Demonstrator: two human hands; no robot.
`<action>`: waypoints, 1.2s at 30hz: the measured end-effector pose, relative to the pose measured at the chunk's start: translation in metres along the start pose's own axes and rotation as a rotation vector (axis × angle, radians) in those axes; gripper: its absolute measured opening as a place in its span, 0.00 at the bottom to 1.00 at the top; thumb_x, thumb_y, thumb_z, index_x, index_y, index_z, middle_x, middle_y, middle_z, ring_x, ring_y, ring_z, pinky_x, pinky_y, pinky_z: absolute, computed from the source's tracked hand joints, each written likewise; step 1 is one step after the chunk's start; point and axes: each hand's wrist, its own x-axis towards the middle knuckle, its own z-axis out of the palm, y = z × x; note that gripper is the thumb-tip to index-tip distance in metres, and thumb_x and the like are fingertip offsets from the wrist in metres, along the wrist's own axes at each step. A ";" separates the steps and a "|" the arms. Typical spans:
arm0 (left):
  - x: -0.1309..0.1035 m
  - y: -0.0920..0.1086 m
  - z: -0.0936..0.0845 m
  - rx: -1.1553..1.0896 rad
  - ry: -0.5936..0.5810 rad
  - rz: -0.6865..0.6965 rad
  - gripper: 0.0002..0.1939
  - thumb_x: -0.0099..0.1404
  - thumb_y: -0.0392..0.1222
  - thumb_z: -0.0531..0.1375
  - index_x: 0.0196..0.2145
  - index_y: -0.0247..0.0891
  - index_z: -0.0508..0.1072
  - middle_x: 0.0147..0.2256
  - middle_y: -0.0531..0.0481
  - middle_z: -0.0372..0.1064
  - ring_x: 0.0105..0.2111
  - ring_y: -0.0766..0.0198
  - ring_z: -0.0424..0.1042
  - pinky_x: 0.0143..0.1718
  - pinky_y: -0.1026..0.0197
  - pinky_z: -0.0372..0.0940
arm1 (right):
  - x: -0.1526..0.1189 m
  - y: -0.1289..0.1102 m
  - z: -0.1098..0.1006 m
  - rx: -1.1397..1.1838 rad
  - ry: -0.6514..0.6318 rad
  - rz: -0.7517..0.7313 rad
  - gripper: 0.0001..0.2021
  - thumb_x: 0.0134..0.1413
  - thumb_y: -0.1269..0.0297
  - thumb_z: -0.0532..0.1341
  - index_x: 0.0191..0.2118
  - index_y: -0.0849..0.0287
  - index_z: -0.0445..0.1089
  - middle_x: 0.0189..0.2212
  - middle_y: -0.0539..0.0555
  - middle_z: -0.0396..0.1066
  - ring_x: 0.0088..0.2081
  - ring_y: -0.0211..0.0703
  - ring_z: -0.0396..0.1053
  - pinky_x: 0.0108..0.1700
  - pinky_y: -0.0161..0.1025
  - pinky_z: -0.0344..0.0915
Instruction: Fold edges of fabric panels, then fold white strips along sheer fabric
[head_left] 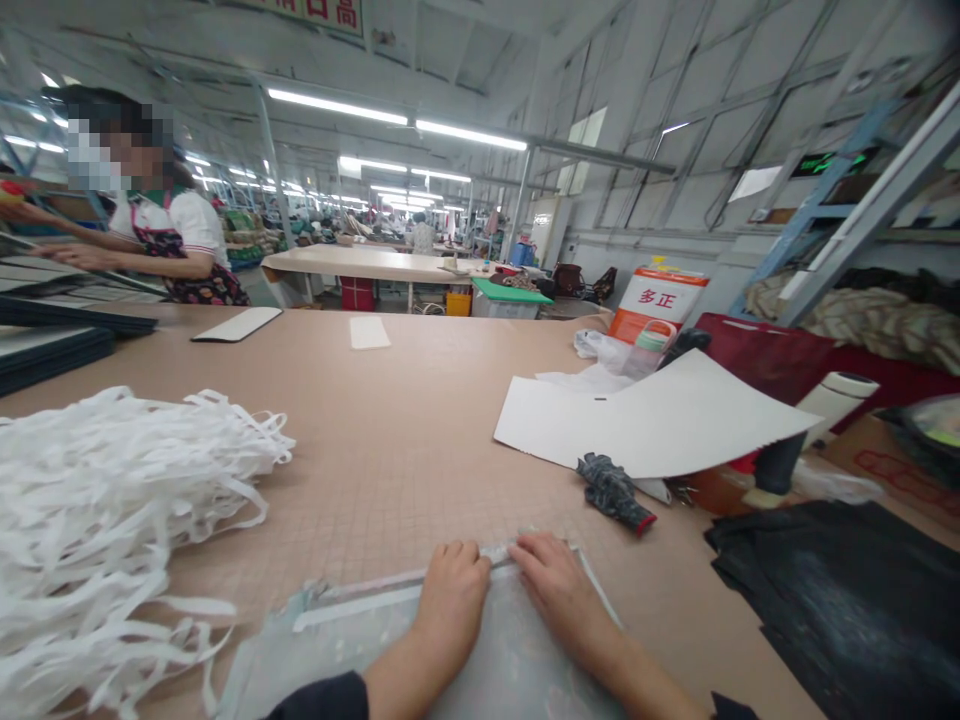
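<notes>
item: pale translucent sheet (517,650), lower centre of the frame, on the brown tabletop (390,430); white strip (360,606) along its upper edge; left hand (454,598), fingers together and bent over that edge; right hand (561,590) beside it, fingers close together, slightly arched; whether either pinches anything, cannot tell; step in hand, as judged: steadying or aligning the edge; next move seems to call for even fingertip pressure; hidden: fingers' undersides, strip beneath the hands; cut off: sheet's near end, bottom of frame; white bands (112,500), left edge
</notes>
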 end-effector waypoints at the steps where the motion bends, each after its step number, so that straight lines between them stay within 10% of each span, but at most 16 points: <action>1: 0.002 0.002 0.002 -0.004 0.001 0.006 0.09 0.65 0.35 0.50 0.35 0.38 0.71 0.35 0.48 0.68 0.37 0.57 0.65 0.37 0.55 0.57 | -0.001 0.000 -0.001 0.025 -0.013 -0.023 0.12 0.53 0.75 0.52 0.40 0.57 0.67 0.37 0.55 0.68 0.40 0.44 0.65 0.43 0.43 0.63; 10: 0.001 0.004 0.017 0.181 0.125 0.312 0.08 0.62 0.32 0.52 0.37 0.31 0.69 0.33 0.45 0.65 0.34 0.57 0.62 0.35 0.53 0.57 | -0.009 0.010 -0.011 0.067 -0.068 -0.198 0.09 0.57 0.71 0.52 0.43 0.62 0.66 0.35 0.55 0.68 0.41 0.43 0.65 0.44 0.41 0.64; 25: -0.078 -0.090 -0.032 0.094 -0.067 0.063 0.08 0.62 0.35 0.55 0.39 0.43 0.70 0.36 0.52 0.67 0.36 0.61 0.63 0.39 0.58 0.54 | -0.029 0.034 -0.017 -0.086 -0.082 -0.100 0.11 0.54 0.76 0.50 0.38 0.62 0.67 0.32 0.56 0.67 0.37 0.44 0.64 0.41 0.41 0.62; 30: -0.082 -0.087 -0.036 0.145 -0.065 0.062 0.07 0.63 0.35 0.55 0.38 0.40 0.71 0.35 0.51 0.68 0.36 0.61 0.63 0.38 0.58 0.55 | -0.013 0.013 -0.016 -0.200 -0.131 -0.024 0.11 0.49 0.80 0.50 0.27 0.60 0.66 0.26 0.55 0.66 0.31 0.46 0.63 0.36 0.44 0.60; 36: -0.087 -0.078 -0.028 0.269 -0.039 0.129 0.12 0.62 0.30 0.53 0.43 0.37 0.69 0.39 0.47 0.69 0.37 0.59 0.64 0.41 0.56 0.57 | 0.009 -0.058 0.000 0.009 -0.060 -0.153 0.16 0.52 0.76 0.53 0.47 0.61 0.63 0.38 0.55 0.68 0.39 0.44 0.64 0.43 0.39 0.61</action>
